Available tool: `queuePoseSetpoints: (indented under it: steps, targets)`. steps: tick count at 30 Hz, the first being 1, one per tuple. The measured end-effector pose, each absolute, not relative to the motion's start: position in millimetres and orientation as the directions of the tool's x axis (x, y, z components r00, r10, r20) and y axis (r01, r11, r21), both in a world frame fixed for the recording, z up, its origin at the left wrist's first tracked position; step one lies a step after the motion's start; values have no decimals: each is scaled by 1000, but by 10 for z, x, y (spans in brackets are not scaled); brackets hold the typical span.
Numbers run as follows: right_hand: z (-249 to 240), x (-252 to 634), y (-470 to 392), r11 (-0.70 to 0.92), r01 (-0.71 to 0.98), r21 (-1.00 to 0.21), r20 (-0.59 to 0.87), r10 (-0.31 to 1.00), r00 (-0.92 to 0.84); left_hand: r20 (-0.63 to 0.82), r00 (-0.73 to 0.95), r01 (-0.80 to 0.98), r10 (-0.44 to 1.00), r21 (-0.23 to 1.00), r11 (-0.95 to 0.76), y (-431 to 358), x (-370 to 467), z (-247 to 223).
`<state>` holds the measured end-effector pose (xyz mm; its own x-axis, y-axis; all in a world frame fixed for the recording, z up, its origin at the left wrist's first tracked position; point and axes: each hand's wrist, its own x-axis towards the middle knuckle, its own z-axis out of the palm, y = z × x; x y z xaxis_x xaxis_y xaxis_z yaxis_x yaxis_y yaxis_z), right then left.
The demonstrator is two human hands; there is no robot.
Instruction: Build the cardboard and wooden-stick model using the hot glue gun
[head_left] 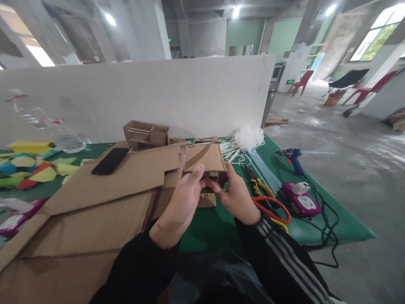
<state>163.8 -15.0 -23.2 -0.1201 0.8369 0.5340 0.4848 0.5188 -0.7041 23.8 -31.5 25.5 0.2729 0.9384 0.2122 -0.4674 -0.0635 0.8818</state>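
A small cardboard box (204,157) is held between both hands above the front of the green table. My left hand (185,196) grips its near left side, thumb on the upper edge and fingers curled underneath. My right hand (236,196) holds the near right corner, its fingers bent in toward the box's near side. The fingertips of both hands meet at the near opening, and what lies between them is hidden. Just below the box a further cardboard piece (207,200) shows; I cannot tell whether it is joined on.
Cardboard sheets (95,223) cover the left, with a black phone (110,161) on top. Behind stands an open cardboard box (147,133). To the right are pliers (261,185), orange-handled scissors (275,207), glue sticks (264,171), a glue gun (292,158) and a purple power strip (300,200) with cables.
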Motion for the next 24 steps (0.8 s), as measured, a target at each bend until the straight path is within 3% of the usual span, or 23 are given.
queuePoseSetpoints:
  steps: [15, 19, 22, 24]
  targets:
    - [-243, 1662, -167, 512, 361, -780, 510, 853, -108, 230, 276, -513, 933, 856, -60, -309, 247, 235]
    - [-340, 1751, -206, 502, 236, -832, 490, 864, -115, 213, 259, -521, 942, 852, -49, -311, 242, 231]
    - [-523, 1811, -218, 363, 89, -928, 363, 932, -16, 193, 262, -514, 946, 857, -32, -314, 238, 227]
    - [-654, 1813, -202, 205, 102, -973, 207, 978, 13, 183, 245, -508, 952, 860, -35, -316, 237, 228]
